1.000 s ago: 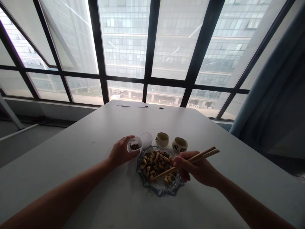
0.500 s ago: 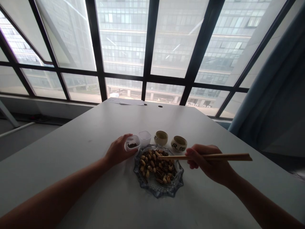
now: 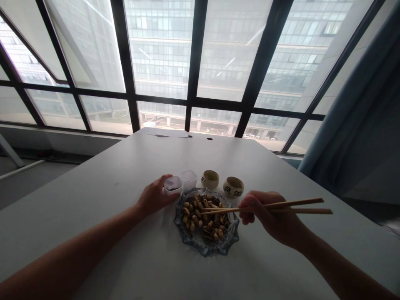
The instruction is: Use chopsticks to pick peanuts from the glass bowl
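The right hand [image 3: 275,218] grips wooden chopsticks [image 3: 265,207], tips over the glass dish [image 3: 233,237] of nuts. The left hand [image 3: 153,196] clasps a small plastic cup [image 3: 173,185] beside the dish; bare table [image 3: 125,258] lies nearer.
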`<action>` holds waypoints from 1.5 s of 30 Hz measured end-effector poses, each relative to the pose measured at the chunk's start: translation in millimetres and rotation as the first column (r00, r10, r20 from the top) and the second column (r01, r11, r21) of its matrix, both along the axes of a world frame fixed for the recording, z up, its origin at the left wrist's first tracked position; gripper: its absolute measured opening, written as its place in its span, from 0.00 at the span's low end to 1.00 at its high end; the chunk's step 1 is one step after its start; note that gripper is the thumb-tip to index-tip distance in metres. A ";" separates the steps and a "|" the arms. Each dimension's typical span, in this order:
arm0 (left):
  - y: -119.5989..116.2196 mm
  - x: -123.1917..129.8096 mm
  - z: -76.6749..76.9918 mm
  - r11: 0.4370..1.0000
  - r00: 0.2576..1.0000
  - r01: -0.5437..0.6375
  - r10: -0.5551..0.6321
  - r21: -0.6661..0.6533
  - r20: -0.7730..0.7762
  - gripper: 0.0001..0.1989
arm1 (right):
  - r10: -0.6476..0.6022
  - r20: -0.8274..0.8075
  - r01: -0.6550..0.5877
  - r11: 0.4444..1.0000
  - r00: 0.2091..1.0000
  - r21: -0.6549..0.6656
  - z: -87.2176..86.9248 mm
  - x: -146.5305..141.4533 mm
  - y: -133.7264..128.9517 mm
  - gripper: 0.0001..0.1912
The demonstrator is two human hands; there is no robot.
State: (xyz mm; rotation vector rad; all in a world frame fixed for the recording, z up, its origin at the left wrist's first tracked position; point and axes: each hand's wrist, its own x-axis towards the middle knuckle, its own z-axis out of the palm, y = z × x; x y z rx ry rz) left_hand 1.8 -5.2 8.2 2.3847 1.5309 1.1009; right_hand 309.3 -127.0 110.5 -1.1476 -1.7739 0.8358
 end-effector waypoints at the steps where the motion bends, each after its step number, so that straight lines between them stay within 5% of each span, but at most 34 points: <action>1: -0.1 0.0 0.3 1.000 1.000 0.001 -0.001 0.004 0.004 0.30 | 0.015 0.019 -0.015 1.000 1.000 0.010 -2.2 -1.8 -0.1 0.27; 14: -0.1 -0.3 2.2 1.000 1.000 0.008 -0.008 -0.010 -0.027 0.30 | 0.022 0.080 -0.020 1.000 0.997 -0.022 -23.9 -12.9 1.8 0.28; 20: -1.8 0.3 4.9 0.999 0.999 0.001 -0.003 -0.045 -0.041 0.30 | -0.055 -0.111 0.045 0.994 0.992 -0.096 -23.3 -10.6 9.6 0.29; 25: -3.0 0.0 6.0 0.997 0.999 -0.003 0.000 -0.073 -0.043 0.31 | -0.268 -0.460 0.133 0.943 0.846 -0.305 -29.4 1.1 19.3 0.28; 31: -3.2 0.9 7.4 0.996 0.999 -0.008 0.005 -0.088 -0.042 0.31 | -0.542 -0.626 0.189 0.819 0.560 -0.541 -71.0 16.7 9.1 0.25; 35: -4.3 1.7 8.7 0.996 0.999 -0.013 0.010 -0.084 -0.037 0.32 | -0.580 -0.614 0.173 0.787 0.536 -0.592 -84.4 17.0 0.7 0.23; 45: -2.0 0.4 5.4 0.997 0.999 0.010 -0.013 -0.071 -0.036 0.32 | -0.617 -0.616 0.173 0.761 0.490 -0.625 -80.2 13.7 2.8 0.21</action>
